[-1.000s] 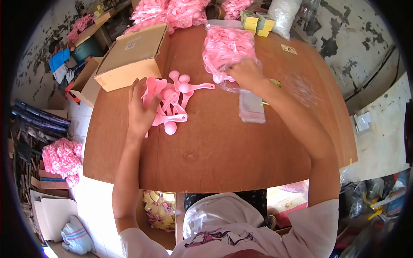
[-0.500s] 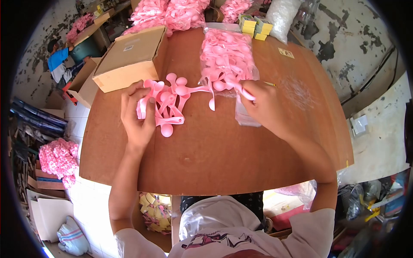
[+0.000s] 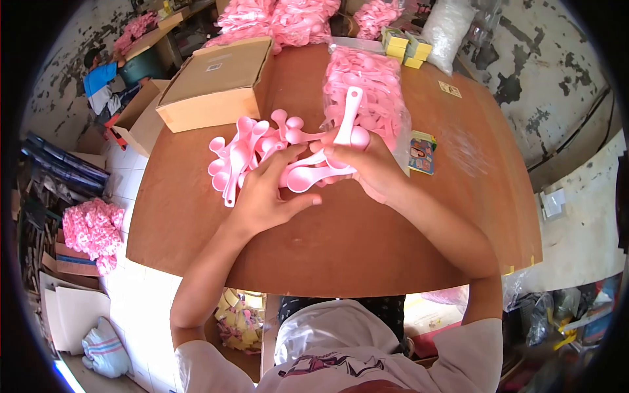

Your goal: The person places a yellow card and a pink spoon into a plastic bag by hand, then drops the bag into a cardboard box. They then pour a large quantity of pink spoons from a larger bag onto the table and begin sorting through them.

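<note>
My right hand (image 3: pixel 372 165) is closed around several pink plastic spoons (image 3: pixel 308 178), their bowls and handles sticking out both sides. One handle with a hole points up and away. My left hand (image 3: pixel 267 195) is beside them, thumb stretched out and fingers apart, its fingertips reaching over the pink spoons; whether they touch is partly hidden. A loose heap of pink spoons (image 3: pixel 237 156) lies on the table just beyond and left of my left hand. Behind my right hand lies a clear bag packed with more pink spoons (image 3: pixel 362 72).
A closed cardboard box (image 3: pixel 219 82) sits at the table's back left. Small yellow-edged stacks (image 3: pixel 405 47), a white plastic sack (image 3: pixel 449 29) and a printed packet (image 3: pixel 422 154) are to the right. Beyond the left edge, a person in blue (image 3: pixel 99 82) sits by a green tub.
My hands have come together over the table's middle; the left left the heap's side and spread its fingers. My right now holds several spoons. The view has shifted slightly.
</note>
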`<state>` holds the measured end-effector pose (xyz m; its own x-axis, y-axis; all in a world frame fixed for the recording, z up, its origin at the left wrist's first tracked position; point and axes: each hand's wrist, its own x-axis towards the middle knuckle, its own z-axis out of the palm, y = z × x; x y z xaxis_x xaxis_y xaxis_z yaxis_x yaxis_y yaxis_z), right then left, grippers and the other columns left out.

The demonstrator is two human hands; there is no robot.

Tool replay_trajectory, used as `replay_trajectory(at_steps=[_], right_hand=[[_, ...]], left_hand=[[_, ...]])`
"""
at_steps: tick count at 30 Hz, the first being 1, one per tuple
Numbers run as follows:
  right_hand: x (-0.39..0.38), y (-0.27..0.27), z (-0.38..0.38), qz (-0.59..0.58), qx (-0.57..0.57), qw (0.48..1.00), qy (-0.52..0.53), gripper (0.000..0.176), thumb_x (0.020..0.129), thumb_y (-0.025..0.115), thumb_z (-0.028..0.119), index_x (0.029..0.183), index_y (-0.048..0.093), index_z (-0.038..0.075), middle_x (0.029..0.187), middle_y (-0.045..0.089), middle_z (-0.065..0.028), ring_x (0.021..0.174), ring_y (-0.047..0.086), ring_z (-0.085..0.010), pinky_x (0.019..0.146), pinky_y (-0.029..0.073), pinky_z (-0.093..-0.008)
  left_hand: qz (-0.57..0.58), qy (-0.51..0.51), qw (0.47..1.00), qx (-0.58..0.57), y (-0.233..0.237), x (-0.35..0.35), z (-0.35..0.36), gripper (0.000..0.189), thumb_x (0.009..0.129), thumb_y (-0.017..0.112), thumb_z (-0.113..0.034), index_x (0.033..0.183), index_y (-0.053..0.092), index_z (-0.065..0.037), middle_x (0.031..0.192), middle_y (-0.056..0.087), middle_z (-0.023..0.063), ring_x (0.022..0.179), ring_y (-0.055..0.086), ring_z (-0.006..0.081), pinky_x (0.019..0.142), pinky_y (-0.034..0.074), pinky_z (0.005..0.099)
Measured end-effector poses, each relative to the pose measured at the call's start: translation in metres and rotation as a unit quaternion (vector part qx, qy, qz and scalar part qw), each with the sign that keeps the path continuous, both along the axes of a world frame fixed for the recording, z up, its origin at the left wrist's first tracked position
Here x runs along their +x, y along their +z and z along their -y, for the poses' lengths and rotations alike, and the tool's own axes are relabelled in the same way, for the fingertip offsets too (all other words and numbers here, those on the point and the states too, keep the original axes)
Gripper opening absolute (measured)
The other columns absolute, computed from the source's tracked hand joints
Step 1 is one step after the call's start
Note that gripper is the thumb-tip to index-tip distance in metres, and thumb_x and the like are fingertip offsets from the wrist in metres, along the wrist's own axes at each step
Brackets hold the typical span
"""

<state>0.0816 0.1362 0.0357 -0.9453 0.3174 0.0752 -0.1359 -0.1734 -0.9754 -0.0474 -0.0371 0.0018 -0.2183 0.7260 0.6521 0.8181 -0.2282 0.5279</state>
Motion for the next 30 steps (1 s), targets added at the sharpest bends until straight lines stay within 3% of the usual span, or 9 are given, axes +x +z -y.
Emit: replay_trajectory(at_steps=[2,5,10,11,12,18,20,26,30], right_hand=[[-0.013,0.003,0.002,0.0,-0.038,0.999,0.001,0.021,0.09,0.067,0.012,0.107,0.065,0.001,0.107,0.07,-0.0085,0.087,0.068,-0.0161,0.059,0.06,-0.0323],[-0.029,0.007,-0.002,-0.004,-0.019,0.999,-0.031,0.023,0.091,0.066,0.015,0.108,0.063,0.0,0.105,0.07,-0.0107,0.083,0.07,-0.018,0.054,0.058,-0.0309],[-0.054,0.001,-0.013,-0.005,-0.101,0.986,-0.132,0.028,0.09,0.066,0.015,0.113,0.058,0.001,0.099,0.069,-0.0131,0.079,0.071,-0.0203,0.056,0.059,-0.033],[-0.057,-0.001,-0.013,0.005,-0.093,0.988,-0.126,0.032,0.09,0.068,0.017,0.116,0.058,0.0,0.104,0.068,-0.0147,0.092,0.069,-0.026,0.072,0.06,-0.037],[-0.065,-0.006,-0.012,0.004,-0.093,0.988,-0.126,0.032,0.09,0.068,0.017,0.116,0.058,0.0,0.104,0.068,-0.0147,0.092,0.069,-0.026,0.072,0.06,-0.037],[-0.109,-0.023,0.026,-0.013,-0.143,0.984,-0.103,0.013,0.087,0.064,0.01,0.094,0.066,0.0,0.085,0.069,-0.0098,0.073,0.069,-0.0162,0.056,0.057,-0.0291],[-0.115,-0.013,0.047,-0.014,-0.149,0.982,-0.113,0.017,0.087,0.063,0.009,0.1,0.058,0.0,0.09,0.066,-0.0128,0.06,0.067,-0.0187,0.051,0.056,-0.0308],[-0.137,-0.016,0.048,0.1,-0.106,0.982,-0.122,0.014,0.087,0.061,0.017,0.09,0.062,0.004,0.082,0.062,-0.0064,0.065,0.057,-0.0101,0.05,0.048,-0.026],[-0.14,-0.01,0.029,0.192,-0.069,0.978,-0.051,0.028,0.089,0.061,0.02,0.104,0.06,-0.003,0.095,0.064,-0.014,0.082,0.065,-0.0241,0.066,0.06,-0.0357]], left_hand=[[0.04,0.015,0.998,-0.043,0.0,-0.003,0.005,0.06,0.078,0.079,-0.01,0.131,0.052,-0.002,0.116,0.066,0.0148,0.099,0.067,0.0307,0.081,0.054,0.0346],[0.107,0.057,0.985,-0.123,0.004,-0.012,0.01,0.031,0.09,0.065,-0.005,0.119,0.06,0.0,0.082,0.071,0.0135,0.077,0.072,0.0268,0.065,0.053,0.0328],[0.151,0.064,0.983,-0.085,0.004,-0.024,0.015,0.021,0.095,0.057,-0.005,0.115,0.061,0.002,0.076,0.069,0.0112,0.063,0.068,0.0144,0.059,0.05,0.0286],[0.142,0.102,0.981,-0.088,0.003,-0.028,0.016,0.021,0.095,0.057,-0.005,0.115,0.061,0.002,0.075,0.069,0.0094,0.064,0.068,0.0135,0.059,0.05,0.0281],[0.133,0.139,0.977,-0.092,0.003,-0.029,0.015,0.021,0.095,0.057,-0.006,0.115,0.061,0.003,0.073,0.068,0.0076,0.066,0.068,0.0126,0.059,0.05,0.0275],[0.267,0.051,0.962,-0.027,0.017,-0.013,0.008,0.054,0.086,0.07,-0.002,0.133,0.045,0.001,0.104,0.065,0.0116,0.087,0.068,0.0159,0.074,0.057,0.0275],[0.284,0.033,0.957,-0.052,0.015,-0.013,0.006,0.064,0.083,0.073,0.0,0.137,0.04,0.001,0.111,0.063,0.013,0.092,0.068,0.0174,0.077,0.058,0.0278],[0.143,0.206,0.966,-0.069,0.004,-0.025,0.006,0.077,0.077,0.079,-0.005,0.141,0.036,0.003,0.113,0.064,0.0166,0.098,0.068,0.0235,0.082,0.056,0.0335],[0.019,0.269,0.962,-0.03,-0.012,-0.036,0.007,0.066,0.082,0.076,-0.013,0.138,0.043,0.0,0.102,0.066,0.0175,0.085,0.069,0.0266,0.073,0.055,0.0371]])
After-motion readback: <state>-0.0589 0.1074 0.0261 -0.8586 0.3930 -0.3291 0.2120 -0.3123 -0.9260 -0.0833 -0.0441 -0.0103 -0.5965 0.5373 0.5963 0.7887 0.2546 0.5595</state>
